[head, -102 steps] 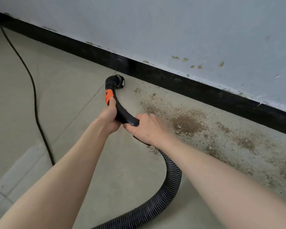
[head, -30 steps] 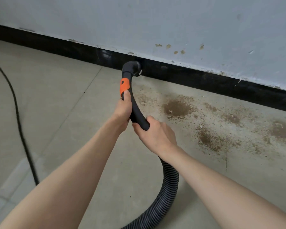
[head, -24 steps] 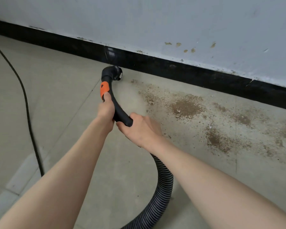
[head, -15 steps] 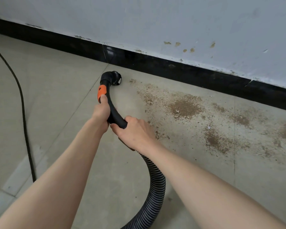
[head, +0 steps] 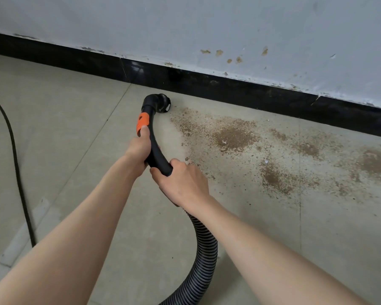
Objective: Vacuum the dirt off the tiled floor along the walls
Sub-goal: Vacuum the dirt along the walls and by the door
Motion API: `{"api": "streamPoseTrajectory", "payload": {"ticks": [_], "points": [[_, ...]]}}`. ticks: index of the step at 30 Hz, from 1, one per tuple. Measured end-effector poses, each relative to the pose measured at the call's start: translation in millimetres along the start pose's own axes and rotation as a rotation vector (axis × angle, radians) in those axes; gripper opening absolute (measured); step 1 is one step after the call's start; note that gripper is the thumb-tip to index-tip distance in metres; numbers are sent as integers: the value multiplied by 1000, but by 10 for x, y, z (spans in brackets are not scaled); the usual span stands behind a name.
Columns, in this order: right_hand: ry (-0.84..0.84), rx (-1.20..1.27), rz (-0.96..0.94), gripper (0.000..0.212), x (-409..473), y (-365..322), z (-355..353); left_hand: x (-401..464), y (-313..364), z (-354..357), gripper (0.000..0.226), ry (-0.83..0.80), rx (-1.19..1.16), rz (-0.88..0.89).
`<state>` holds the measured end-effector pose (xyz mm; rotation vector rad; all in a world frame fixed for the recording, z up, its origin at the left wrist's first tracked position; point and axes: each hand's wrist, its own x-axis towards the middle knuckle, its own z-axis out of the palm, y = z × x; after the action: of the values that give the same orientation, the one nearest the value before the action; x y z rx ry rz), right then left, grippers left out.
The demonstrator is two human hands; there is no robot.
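Dirt (head: 235,137) is lying loose and light along the floor's (head: 64,119) wall edge. We are working the nozzle (head: 161,103) at its left margin, left hand (head: 139,148) gripping the stiff wand (head: 156,150), right hand (head: 183,181) holding the flexible hose (head: 204,256) joint.

L hand (head: 139,148) gripping, R hand (head: 183,181) gripping, prob. both arms extended

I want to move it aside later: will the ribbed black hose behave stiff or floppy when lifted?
Probably floppy: the ribbed hose already curves in a loose bend on the tiled floor. The smooth curved handle, which both hands grip, looks rigid. The hose likely drags behind.
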<state>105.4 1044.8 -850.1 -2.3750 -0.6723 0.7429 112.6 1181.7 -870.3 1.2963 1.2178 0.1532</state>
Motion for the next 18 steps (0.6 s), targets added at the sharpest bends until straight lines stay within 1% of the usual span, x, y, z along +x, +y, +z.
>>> {"api": "streamPoseTrajectory", "payload": {"ticks": [5, 13, 18], "points": [[16, 39, 39, 42, -136, 116, -6, -108, -35, 93, 48, -41, 60, 2], [85, 67, 94, 38, -325, 385, -75, -247, -106, 378, 56, -128, 198, 45], [137, 104, 166, 38, -474, 601, -180, -427, -135, 684, 49, -179, 279, 87]]}}
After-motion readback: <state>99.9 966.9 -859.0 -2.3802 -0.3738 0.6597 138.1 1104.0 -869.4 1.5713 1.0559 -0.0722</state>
